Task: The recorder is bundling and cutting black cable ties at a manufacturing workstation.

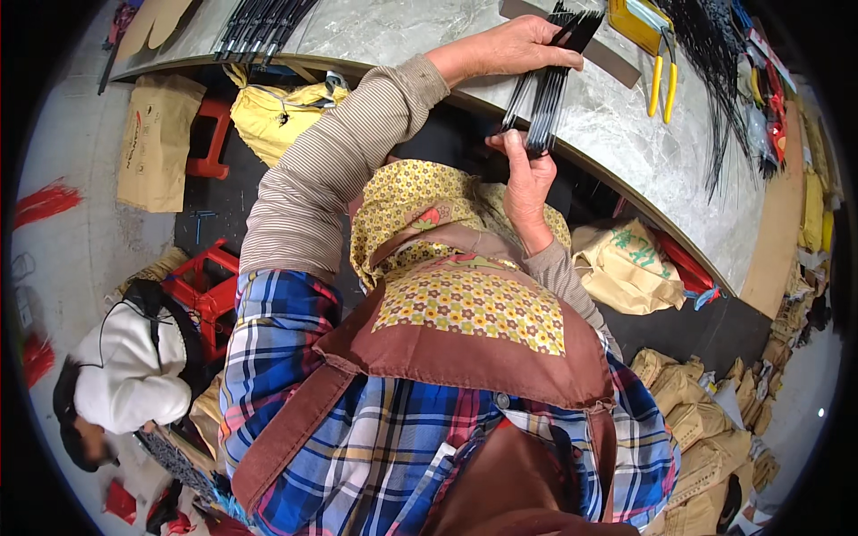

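A bundle of thin black strips point(547, 103) spans my two hands at the table's near edge. My left hand point(518, 46) reaches across from the left and closes round its upper part, thumb lying along the strips. Below, my right hand point(529, 183) pinches the lower end between thumb and fingers. The strips fan into a few groups, and their exact kind is too fine to tell. Behind the bundle, a flat dark bar point(617, 64) lies on the grey marbled table point(617, 129). To its right are yellow-handled pliers point(662, 85) beside a yellow tray point(626, 27).
Long black strands point(715, 98) spread over the table's right side. Several black rods point(259, 31) lie at the far left. Below stand a yellow bag point(277, 116), a red stool point(210, 138) and a paper sack point(630, 268). A person in white point(134, 366) is at the lower left.
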Available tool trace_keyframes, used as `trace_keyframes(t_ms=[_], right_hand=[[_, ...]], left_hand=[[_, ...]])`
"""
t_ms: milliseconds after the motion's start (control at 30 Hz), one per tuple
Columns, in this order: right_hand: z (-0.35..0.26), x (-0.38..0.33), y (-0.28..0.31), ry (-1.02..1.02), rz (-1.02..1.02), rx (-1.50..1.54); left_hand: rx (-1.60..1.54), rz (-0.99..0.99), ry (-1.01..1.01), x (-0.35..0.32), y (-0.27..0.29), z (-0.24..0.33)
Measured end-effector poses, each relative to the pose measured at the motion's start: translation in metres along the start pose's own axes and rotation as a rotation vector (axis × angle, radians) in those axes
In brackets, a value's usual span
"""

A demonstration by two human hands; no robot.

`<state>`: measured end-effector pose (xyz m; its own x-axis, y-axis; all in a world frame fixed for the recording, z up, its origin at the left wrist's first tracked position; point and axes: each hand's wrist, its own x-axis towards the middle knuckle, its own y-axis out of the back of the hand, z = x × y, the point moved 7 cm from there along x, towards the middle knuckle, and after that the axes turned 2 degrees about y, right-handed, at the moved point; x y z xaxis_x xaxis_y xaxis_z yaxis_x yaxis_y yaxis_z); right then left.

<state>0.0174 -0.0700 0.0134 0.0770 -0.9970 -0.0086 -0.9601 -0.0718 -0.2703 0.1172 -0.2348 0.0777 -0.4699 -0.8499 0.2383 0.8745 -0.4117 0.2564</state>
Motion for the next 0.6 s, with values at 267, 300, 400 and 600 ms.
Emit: trace_keyframes(t_ms=[267,300,400,600], right_hand=[[-0.023,-0.004,0.002,0.209,-0.101,-0.681],[-0.029,-0.007,0.0,0.288,-0.149,-0.892],[-0.055,-0.013,0.001,0.478,-0.185,-1.121],[-0.117,-0.003,-0.026,0.964,-0.253,-1.196]], left_hand=[[-0.036,0.015,0.031,0.002,0.0,-0.008],[-0.057,0.034,0.039,0.0,0.003,-0.01],[-0.047,0.042,0.058,-0.006,0.008,0.0],[0.061,0.0,0.081,-0.018,0.005,0.034]])
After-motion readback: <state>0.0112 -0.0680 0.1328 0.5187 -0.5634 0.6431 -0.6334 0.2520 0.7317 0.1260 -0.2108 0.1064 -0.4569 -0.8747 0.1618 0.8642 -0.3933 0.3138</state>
